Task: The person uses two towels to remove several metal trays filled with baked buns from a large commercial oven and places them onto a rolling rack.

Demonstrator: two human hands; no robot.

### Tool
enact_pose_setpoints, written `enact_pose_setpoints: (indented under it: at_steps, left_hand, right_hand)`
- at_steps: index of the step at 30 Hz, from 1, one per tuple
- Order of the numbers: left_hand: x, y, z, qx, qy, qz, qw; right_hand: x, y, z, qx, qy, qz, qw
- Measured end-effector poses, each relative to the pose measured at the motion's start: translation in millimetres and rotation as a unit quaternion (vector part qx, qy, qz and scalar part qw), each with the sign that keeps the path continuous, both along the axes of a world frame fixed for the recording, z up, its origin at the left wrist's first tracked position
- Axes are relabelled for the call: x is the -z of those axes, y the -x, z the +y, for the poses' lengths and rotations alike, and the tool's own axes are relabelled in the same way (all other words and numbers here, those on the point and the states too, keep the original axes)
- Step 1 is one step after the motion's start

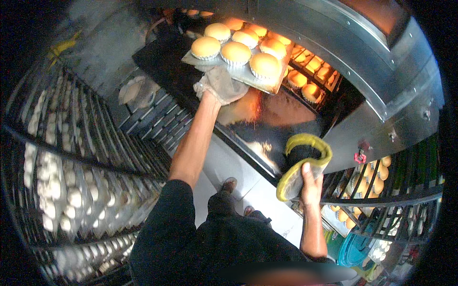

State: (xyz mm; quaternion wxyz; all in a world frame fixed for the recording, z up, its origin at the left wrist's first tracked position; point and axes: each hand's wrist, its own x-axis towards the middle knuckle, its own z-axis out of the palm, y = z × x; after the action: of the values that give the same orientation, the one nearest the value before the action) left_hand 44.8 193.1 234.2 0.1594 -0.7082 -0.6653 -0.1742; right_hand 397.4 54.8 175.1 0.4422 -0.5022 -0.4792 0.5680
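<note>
A metal baking tray of golden buns in pleated paper cups juts out of the lit oven opening. With a greyish cloth between, my left hand is closed on the tray's near edge. One of the nearer buns sits just above that grip. Lower right, my right hand pinches a folded oven pad with yellow-green edging, thumb on its face, over the oven's front ledge. Deeper in the oven, more buns stand on further trays. The cloth hides the left fingers.
On the left a tall rack carries trays of pale dough pieces. The right-hand rack holds baked buns, near a teal bin. A red valve knob sticks out of the oven's metal front. Another crumpled cloth lies left.
</note>
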Motion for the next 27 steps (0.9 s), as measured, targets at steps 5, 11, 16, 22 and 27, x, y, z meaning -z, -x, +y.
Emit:
enact_pose_setpoints:
  at_steps: [5, 11, 16, 22, 27]
  left_hand:
    - [24.8, -47.8, -121.9, 0.020, -0.096, -0.099, 0.990]
    - [102.0, -76.2, -273.9, 0.080, -0.124, -0.908, 0.391]
    - [95.5, -154.1, -399.5, 0.076, -0.132, -0.951, 0.270]
    - [134.9, -200.8, -539.5, -0.006, -0.073, -0.972, 0.224]
    - [162.6, -249.6, -630.5, -0.076, 0.003, -0.978, 0.196]
  right_hand:
    - [-6.1, -28.7, -10.3, 0.001, 0.073, 0.206, 0.976]
    - [4.8, -48.1, -50.1, -0.098, 0.156, 0.329, 0.926]
    - [2.1, -70.3, -119.2, -0.104, 0.163, 0.393, 0.899]
    - [17.0, -118.0, -234.3, -0.075, 0.154, 0.269, 0.948]
    - [28.9, -178.5, -316.3, -0.019, 0.160, 0.255, 0.954]
